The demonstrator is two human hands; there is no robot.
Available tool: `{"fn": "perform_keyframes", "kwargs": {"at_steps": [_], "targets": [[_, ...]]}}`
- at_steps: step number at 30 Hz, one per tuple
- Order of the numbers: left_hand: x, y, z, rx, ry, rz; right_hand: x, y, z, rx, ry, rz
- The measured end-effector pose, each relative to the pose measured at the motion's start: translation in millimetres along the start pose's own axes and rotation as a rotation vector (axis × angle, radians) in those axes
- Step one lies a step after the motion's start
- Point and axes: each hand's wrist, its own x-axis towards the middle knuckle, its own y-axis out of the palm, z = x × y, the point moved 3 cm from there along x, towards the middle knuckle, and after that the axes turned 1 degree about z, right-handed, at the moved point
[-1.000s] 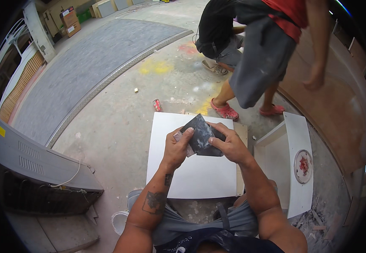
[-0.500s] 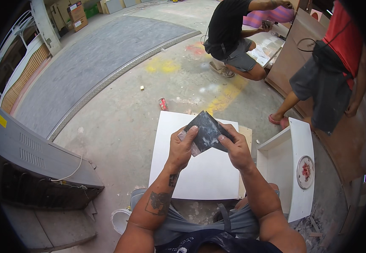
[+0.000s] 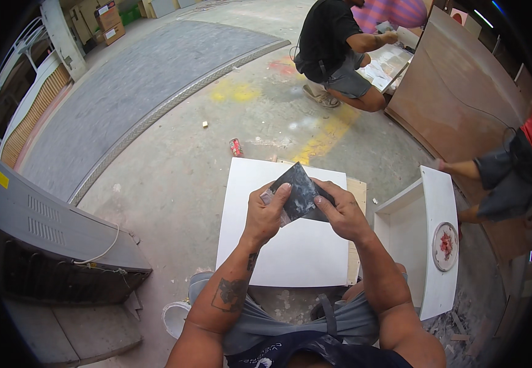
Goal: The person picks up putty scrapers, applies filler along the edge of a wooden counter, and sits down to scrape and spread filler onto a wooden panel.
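Note:
Both my hands hold a dark grey sheet of sandpaper (image 3: pixel 298 189) above a white square board (image 3: pixel 290 245) that lies on the concrete floor in front of me. My left hand (image 3: pixel 267 210) grips the sheet's left edge, thumb on top. My right hand (image 3: pixel 341 210) pinches its right side, which looks folded under. The sheet is tilted, one corner pointing up and away from me.
A white box-shaped panel (image 3: pixel 428 221) with a round paint-stained lid (image 3: pixel 445 245) stands to my right. A red can (image 3: pixel 236 147) lies beyond the board. One person squats at the far side by a large brown board (image 3: pixel 456 104); another bends at the right edge. A grey casing (image 3: pixel 45 221) lies left.
The view has swung; the standing person in red has moved off to the right edge. My hands have kept hold of the sandpaper and turned it a little.

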Motion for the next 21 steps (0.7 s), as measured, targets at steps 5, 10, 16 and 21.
{"fn": "perform_keyframes", "kwargs": {"at_steps": [5,10,16,21], "targets": [[0.7,-3.8,3.9,0.056,-0.001,0.012,0.5,0.8,-0.1,-0.007,0.025,0.022],[0.9,-2.7,5.5,0.057,0.001,0.005,-0.5,-0.5,-1.3,0.030,0.032,0.023],[-0.8,-1.6,3.1,0.099,-0.010,0.004,-1.1,-2.0,2.5,-0.049,0.037,0.032],[0.2,-3.7,8.7,0.109,-0.005,0.001,-1.0,-1.6,2.4,-0.007,0.050,0.038]]}}
